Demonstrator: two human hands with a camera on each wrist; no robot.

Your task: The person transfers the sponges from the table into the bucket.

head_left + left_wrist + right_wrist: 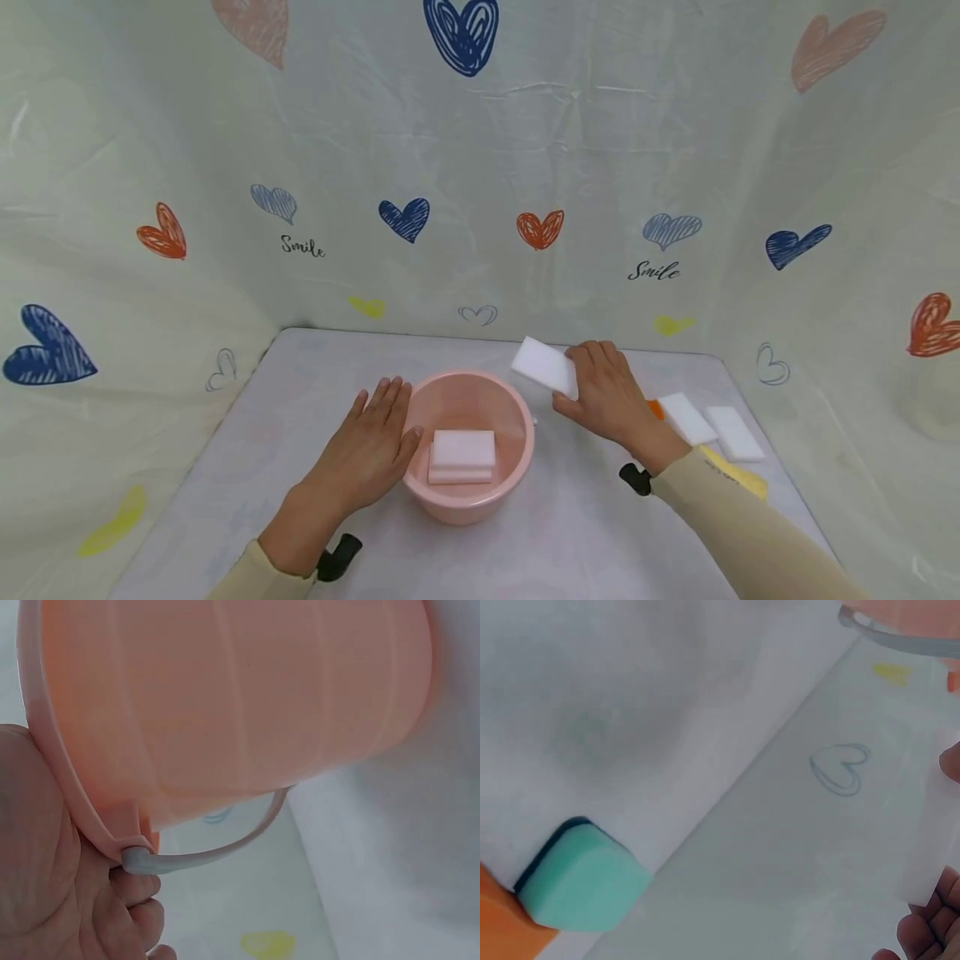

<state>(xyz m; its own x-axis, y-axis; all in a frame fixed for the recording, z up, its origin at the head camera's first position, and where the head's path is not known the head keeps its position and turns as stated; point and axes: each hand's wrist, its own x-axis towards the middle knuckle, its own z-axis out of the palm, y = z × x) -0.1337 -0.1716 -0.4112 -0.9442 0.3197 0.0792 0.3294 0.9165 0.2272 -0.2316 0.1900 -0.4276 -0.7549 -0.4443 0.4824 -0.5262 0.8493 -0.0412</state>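
Observation:
A pink bucket stands on the table with white sponge blocks stacked inside it. My left hand lies flat against the bucket's left rim, its fingers straight. In the left wrist view, the palm meets the rim beside the grey handle. To the right of the bucket, my right hand pinches a white sponge block between thumb and fingers. That block is raised and tilted, near the bucket's upper right rim. The right wrist view shows only the tips of the right hand's fingers at the block's edge.
Right of the right forearm lie two white sponge blocks, a yellow piece and a bit of orange sponge. A green sponge with a dark side rests beside the orange one. A heart-printed sheet hangs behind the table.

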